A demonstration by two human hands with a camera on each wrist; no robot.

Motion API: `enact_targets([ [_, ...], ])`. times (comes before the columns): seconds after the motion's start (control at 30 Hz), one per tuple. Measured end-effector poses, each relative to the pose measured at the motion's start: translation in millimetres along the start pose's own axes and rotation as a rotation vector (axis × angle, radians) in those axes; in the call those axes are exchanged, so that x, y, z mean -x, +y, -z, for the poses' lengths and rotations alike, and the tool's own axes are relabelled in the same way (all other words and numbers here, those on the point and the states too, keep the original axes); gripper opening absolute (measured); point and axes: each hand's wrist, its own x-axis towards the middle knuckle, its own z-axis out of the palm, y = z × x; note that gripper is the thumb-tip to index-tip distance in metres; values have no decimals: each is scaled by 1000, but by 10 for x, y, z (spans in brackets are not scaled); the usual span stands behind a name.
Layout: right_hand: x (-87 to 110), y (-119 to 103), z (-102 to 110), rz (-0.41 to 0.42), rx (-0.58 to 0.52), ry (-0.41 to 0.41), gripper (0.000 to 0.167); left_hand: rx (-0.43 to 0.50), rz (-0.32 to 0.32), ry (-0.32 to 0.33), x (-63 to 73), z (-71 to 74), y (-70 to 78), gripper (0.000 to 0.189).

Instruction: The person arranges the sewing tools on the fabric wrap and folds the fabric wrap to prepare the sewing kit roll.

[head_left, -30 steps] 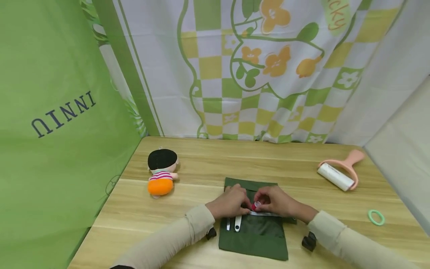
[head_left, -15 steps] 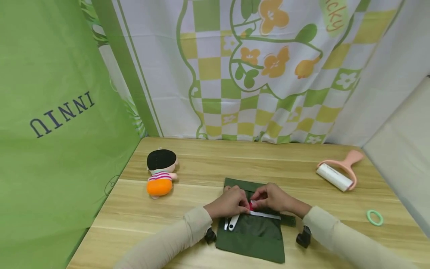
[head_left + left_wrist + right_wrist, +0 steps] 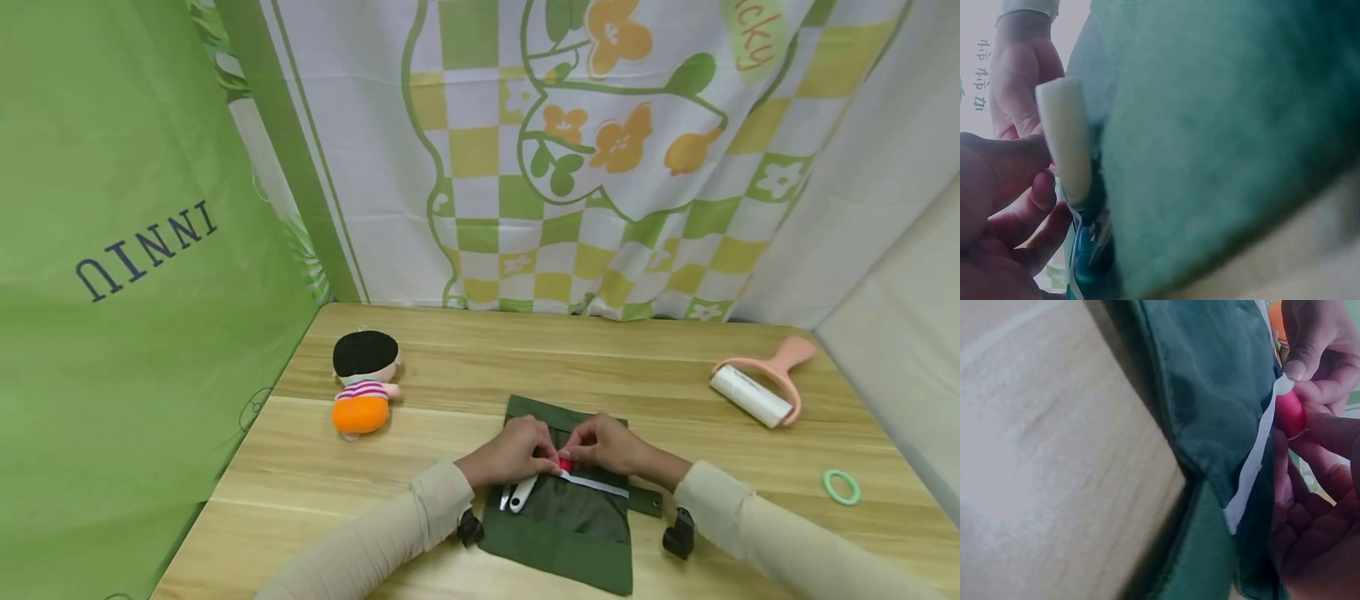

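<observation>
A dark green fabric pouch (image 3: 566, 533) lies unfolded on the table, with a white elastic strip (image 3: 1250, 469) across it. My left hand (image 3: 517, 452) pinches the strip near its left end, the thumb on top. Beside it, my right hand (image 3: 609, 447) holds a small red spool of thread (image 3: 1290, 415) between thumb and fingers, against the strip. Part of the spool is hidden by fingers. A white-handled tool (image 3: 522, 495) and a slim metal tool (image 3: 505, 498) stick out below my left hand. In the left wrist view, the white handle (image 3: 1065, 140) stands close to my left fingers.
A doll (image 3: 363, 383) in orange shorts lies at the left of the wooden table (image 3: 442, 350). To the right are a pink-handled lint roller (image 3: 757, 392) and a mint green ring (image 3: 842, 487). A snap tab (image 3: 645, 501) extends from the pouch's right side.
The red spool has moved down and left against the elastic strip, and my right hand has shifted slightly left with it. The white-handled tool has tilted, its lower end swinging left.
</observation>
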Motion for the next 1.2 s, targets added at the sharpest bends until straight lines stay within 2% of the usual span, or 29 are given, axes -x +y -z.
enact_targets([
  [0.13,14,-28,-1,30,90,-2,23,3,-12,13,4,-20,-10,15],
  [0.3,15,-61,60,93,154,-83,23,32,-7,7,-9,-33,6,14],
  [0.47,8,-58,132,164,144,-182,19,33,3,-8,-15,-50,16,14],
  [0.7,0,-90,205,215,117,-301,17,65,2,-16,-20,-29,-16,13],
  [0.87,-10,-94,238,218,128,-314,16,108,15,-22,-31,6,0,13],
  [1.0,17,-66,202,231,141,-287,17,115,41,-62,-29,36,-1,11],
  [1.07,38,-55,167,227,144,-270,19,117,69,-102,-16,64,-12,21],
  [1.2,85,-41,141,198,133,-249,25,50,68,-200,5,94,-23,68],
])
